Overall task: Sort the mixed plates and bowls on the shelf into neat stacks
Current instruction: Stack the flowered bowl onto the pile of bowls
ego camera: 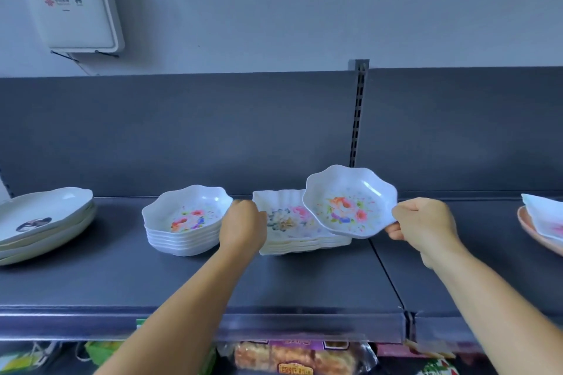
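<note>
The right hand is pinching a flowered bowl by its rim, holding it above the square plate stack. The left hand is curling against the matching bowl stack. Sorting looks well along; mixed dishes are waiting far right.

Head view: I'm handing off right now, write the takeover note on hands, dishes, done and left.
Right hand: grip pinches the rim of a white scalloped floral bowl, held above the stack of white fluted rectangular floral plates.
Left hand: at the right edge of the stack of matching white scalloped floral bowls; grip unclear.
Done: both stacks, plus large white plates far left.
Left: add held bowl to bowl stack; sort the white dish on a pink plate far right.
</note>
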### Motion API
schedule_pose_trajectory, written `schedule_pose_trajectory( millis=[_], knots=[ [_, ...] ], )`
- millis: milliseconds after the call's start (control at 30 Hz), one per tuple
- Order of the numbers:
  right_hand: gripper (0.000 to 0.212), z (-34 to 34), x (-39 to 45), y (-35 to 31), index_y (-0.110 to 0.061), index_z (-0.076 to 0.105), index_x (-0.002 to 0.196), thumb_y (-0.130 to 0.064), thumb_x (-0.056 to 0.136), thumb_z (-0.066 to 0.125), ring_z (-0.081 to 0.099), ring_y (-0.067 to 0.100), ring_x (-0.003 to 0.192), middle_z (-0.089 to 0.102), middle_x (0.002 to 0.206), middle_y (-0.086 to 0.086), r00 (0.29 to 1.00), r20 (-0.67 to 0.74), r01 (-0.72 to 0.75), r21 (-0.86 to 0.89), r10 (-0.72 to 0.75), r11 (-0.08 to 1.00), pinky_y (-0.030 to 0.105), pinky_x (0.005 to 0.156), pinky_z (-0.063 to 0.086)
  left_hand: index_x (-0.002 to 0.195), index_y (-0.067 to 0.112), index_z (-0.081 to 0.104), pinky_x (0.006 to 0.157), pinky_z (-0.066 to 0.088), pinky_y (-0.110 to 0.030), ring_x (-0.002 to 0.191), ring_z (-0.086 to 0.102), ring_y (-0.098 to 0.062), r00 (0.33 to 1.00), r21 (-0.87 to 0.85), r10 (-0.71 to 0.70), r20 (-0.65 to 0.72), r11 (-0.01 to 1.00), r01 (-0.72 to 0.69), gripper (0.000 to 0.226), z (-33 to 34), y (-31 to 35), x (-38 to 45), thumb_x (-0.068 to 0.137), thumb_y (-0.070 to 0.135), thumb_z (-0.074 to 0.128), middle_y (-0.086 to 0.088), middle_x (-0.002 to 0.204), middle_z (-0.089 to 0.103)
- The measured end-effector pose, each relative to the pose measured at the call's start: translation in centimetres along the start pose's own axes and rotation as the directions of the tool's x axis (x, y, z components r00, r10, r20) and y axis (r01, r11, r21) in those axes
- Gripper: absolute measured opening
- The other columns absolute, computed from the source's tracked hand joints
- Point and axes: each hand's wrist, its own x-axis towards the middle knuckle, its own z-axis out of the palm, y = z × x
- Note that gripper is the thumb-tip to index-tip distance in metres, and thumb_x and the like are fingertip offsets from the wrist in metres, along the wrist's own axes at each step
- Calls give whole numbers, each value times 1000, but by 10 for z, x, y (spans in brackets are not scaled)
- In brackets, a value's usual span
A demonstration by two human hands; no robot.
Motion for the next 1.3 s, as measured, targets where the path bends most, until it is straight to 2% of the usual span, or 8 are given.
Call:
schedule_pose_trajectory(
  millis=[67, 233, 467, 567, 667, 800, 1100, 1300],
  knots=[
    [20, 9, -3, -5, -4, 67, 79, -3, 82, 47, 62, 21, 55, 69, 65, 10, 1000, 14, 4, 11, -4, 1000, 27, 60, 48, 54, 14, 23, 67, 48, -45, 51, 37, -22, 997, -2, 70, -15, 998, -70, 46, -7, 0, -5, 96, 14, 43, 1, 63, 24],
    [21, 43, -14, -27, 1, 68, 79, -1, 80, 47, 60, 22, 52, 69, 63, 12, 995, 85, 52, 37, -55, 998, 34, 68, 53, 57, 14, 22, 46, 19, -28, 51, 21, -16, 976, -161, 215, -45, 962, -220, 45, -29, -7, -20, 97, 24, 39, 0, 54, 27],
    [24, 108, -38, -62, 0, 70, 86, -1, 83, 46, 60, 17, 49, 68, 62, 10, 960, 246, 114, 80, -131, 990, 35, 69, 56, 55, 14, 26, 43, 16, -25, 46, 22, -15, 988, -195, 40, -148, 978, -69, 44, -70, -57, -14, 93, 17, 48, 3, 47, 26],
    [22, 142, -48, -74, 13, 62, 88, -1, 83, 46, 56, 19, 53, 65, 63, 10, 928, 325, 150, 117, -181, 982, 32, 63, 49, 58, 13, 24, 45, 17, -25, 50, 21, -17, 978, -202, -41, -206, 979, -2, 39, -87, -84, -10, 89, 13, 47, 2, 50, 25],
    [23, 170, -60, -85, -9, 47, 59, -2, 80, 48, 51, 16, 51, 57, 58, 5, 892, 389, 216, 84, -232, 973, 24, 56, 38, 61, 13, 23, 46, 17, -27, 54, 20, -18, 968, -181, -86, -236, 983, 43, 36, -100, -108, -5, 88, 16, 47, 1, 54, 25],
    [35, 199, -70, -92, -20, 21, 55, -3, 72, 47, 33, 20, 61, 35, 58, 8, 856, 405, 325, 60, -320, 944, 32, 64, 22, 59, 14, 21, 46, 16, -26, 52, 21, -19, 968, -163, -126, -215, 982, 91, 39, -106, -132, 5, 89, 17, 47, 2, 53, 25],
    [35, 217, -68, -90, -17, 22, 61, -5, 83, 46, 18, 18, 56, 22, 59, -1, 803, 480, 478, -165, -353, 863, 30, 52, 13, 58, 13, 25, 45, 19, -26, 52, 26, -18, 971, -129, -154, -181, 983, 131, 39, -103, -146, 21, 89, 16, 48, 1, 56, 30],
    [29, 211, -73, -85, -19, 30, 65, -14, 89, 45, 30, 14, 55, 35, 66, -4, 749, 590, 520, -244, -301, 818, 26, 49, 23, 79, 7, 47, 67, 36, -32, 82, 45, -27, 982, 114, -75, -175, 989, 96, 27, -101, -139, 15, 98, 26, 41, -4, 89, 41]
  ],
)
